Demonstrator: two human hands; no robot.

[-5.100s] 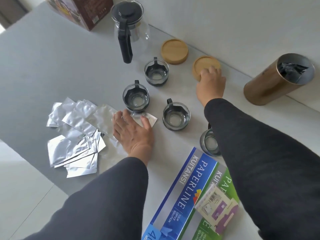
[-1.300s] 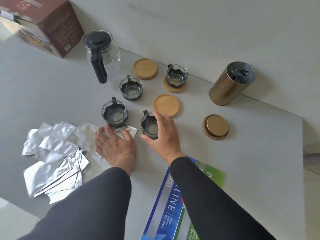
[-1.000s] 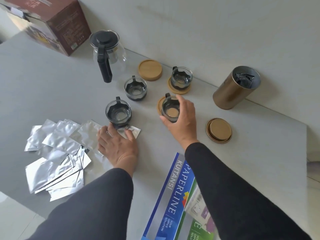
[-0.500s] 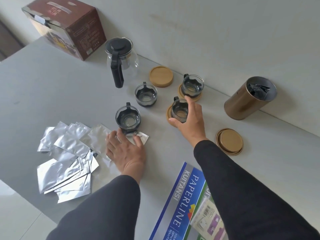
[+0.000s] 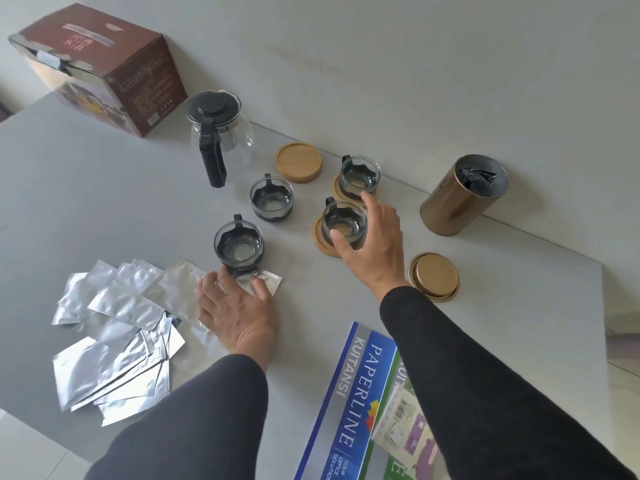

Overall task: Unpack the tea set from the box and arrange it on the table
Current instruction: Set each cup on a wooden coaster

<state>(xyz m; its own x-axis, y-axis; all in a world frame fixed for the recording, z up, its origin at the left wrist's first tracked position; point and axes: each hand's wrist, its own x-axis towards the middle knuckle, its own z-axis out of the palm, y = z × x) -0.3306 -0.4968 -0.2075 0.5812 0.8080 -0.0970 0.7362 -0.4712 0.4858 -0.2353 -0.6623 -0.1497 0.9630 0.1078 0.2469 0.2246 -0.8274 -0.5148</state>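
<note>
Right hand (image 5: 372, 244) grip grasps cup (image 5: 344, 224) on coaster (image 5: 323, 242); left hand (image 5: 237, 311) flat, released; bare coaster (image 5: 299, 162) lies far-left.

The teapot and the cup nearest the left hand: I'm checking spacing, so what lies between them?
Only bare table, in the head view. The teapot's handle points toward that cup; another cup sits just right of the line.

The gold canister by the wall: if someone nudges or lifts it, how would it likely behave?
The canister stands upright with its lid off, lying apart on the table. It is tall for its base, so a high sideways push would probably tip it; once down, its round wall would likely roll. The dark bag inside could spill out.
</note>
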